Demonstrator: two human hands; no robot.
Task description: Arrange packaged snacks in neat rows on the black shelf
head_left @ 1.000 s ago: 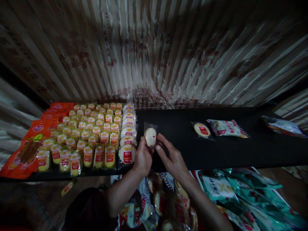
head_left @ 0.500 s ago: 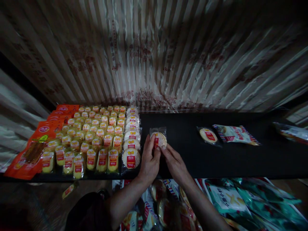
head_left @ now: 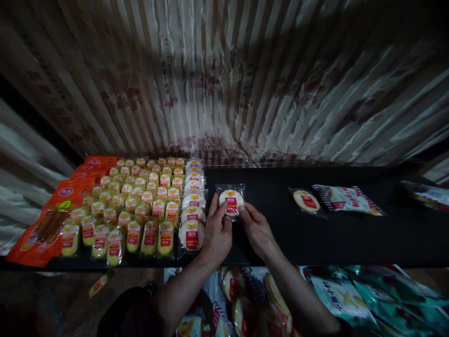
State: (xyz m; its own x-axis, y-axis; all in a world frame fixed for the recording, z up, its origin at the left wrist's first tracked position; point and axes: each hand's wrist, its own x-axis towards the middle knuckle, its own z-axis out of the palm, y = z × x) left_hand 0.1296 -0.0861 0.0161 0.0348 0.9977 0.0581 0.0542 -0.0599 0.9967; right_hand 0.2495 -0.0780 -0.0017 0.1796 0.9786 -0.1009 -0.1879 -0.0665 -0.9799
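Observation:
A round white cracker in a clear wrapper with a red label (head_left: 231,202) is held between my two hands over the black shelf. My left hand (head_left: 217,229) grips its left side with thumb and fingers. On its right edge, my right hand (head_left: 256,227) pinches the wrapper. Just left of my hands, a column of similar wrapped round crackers (head_left: 192,235) overlaps from front to back. Beside that column stand rows of small yellow wrapped cakes (head_left: 150,236).
Orange packets (head_left: 44,229) lie at the far left. To the right on the black shelf (head_left: 336,238) are a single wrapped cracker (head_left: 306,200) and a striped packet (head_left: 351,198). Below are crackers (head_left: 232,284) and green bags (head_left: 336,295). Striped curtain (head_left: 217,70) hangs behind.
The held cracker now faces up more squarely, with its label fully showing. My right hand has shifted slightly right, to the cracker's edge. The view has shifted slightly.

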